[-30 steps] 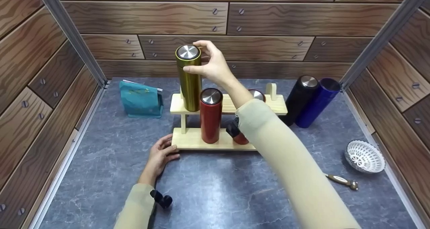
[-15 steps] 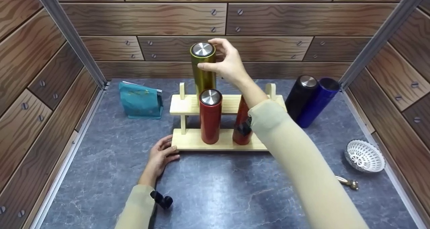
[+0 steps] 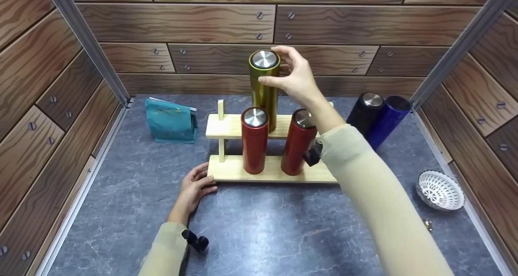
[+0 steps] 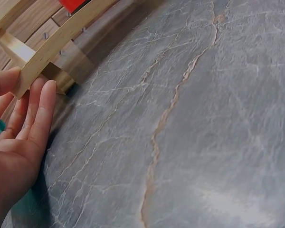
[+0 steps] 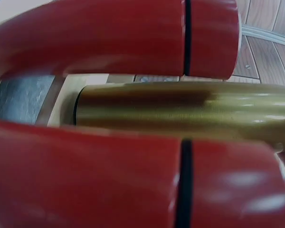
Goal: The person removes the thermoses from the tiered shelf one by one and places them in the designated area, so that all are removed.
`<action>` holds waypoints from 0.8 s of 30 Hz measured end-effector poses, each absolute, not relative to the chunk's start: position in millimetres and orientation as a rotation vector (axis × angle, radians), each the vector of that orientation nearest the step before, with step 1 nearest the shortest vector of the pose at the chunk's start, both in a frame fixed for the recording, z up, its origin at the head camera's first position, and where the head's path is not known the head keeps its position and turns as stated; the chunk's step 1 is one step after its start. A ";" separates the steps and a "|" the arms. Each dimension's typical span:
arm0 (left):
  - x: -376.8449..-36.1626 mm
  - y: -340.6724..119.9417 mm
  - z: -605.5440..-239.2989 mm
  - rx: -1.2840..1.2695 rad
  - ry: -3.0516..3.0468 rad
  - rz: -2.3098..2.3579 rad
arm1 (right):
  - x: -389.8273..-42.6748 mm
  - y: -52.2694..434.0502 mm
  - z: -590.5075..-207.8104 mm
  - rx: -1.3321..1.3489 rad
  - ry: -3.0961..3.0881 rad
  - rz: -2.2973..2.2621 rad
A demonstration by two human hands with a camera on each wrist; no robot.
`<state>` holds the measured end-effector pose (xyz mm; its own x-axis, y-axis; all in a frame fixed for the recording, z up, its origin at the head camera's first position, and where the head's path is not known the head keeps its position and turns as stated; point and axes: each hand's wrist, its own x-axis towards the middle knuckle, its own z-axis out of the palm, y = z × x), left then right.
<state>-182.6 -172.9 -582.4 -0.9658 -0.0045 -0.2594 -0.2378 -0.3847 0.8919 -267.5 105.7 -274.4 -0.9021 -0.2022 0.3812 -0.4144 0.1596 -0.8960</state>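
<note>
In the head view, my right hand [image 3: 297,75] grips a gold thermos [image 3: 265,90] near its top, thumb in front and fingers behind. The thermos stands upright at the upper shelf of a two-tier wooden rack [image 3: 228,168]; a red thermos partly hides its base. On the lower shelf are a left red thermos [image 3: 254,146] and a right red thermos [image 3: 294,150]. My left hand [image 3: 192,189] holds the lower shelf's left front corner between thumb and fingers, also visible in the left wrist view. In the right wrist view, the gold thermos [image 5: 180,111] lies between the two red ones.
Left of the rack stands a teal pouch [image 3: 170,120]. A black thermos [image 3: 364,112] and a leaning blue tumbler [image 3: 386,120] are at the back right. Nearer me on the right are a white openwork bowl [image 3: 440,190] and a small handle's end [image 3: 427,225], mostly behind my sleeve.
My right hand has moved the gold thermos rightward along the upper shelf, from its left end to behind the gap between the red thermoses. The left hand stays at the corner.
</note>
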 end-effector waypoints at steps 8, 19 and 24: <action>-182.4 -172.6 -581.6 -0.351 1.651 2.483 | -270.0 125.8 -282.1 0.627 -2.215 1.840; -182.2 -171.9 -580.0 -0.361 1.662 2.483 | -287.1 156.2 -303.2 0.542 -2.187 1.856; -181.3 -170.5 -580.8 -0.363 1.665 2.478 | -286.7 168.7 -304.9 0.478 -2.177 1.906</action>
